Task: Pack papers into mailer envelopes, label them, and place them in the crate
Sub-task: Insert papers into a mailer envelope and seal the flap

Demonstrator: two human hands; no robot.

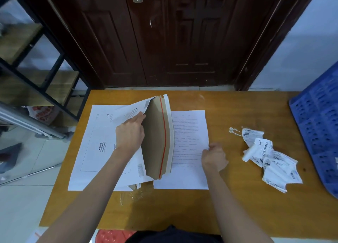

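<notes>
On the wooden table [182, 206], a stack of white mailer envelopes [95, 151] lies at the left. The left hand [130, 133] grips the top mailer envelope [157, 138] by its front panel, holding its mouth open. Just right, the right hand [214, 157] pinches the edge of the printed papers [188, 133]. Further right lie crumpled shipping labels [268, 156], then the blue crate [318, 125] at the table's edge.

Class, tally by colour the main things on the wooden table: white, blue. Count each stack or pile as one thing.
White: 4 (open cardboard mailer envelope, flat envelope stack, printed paper sheets, crumpled label pile)
Blue: 1 (perforated plastic crate)
Total: 5
</notes>
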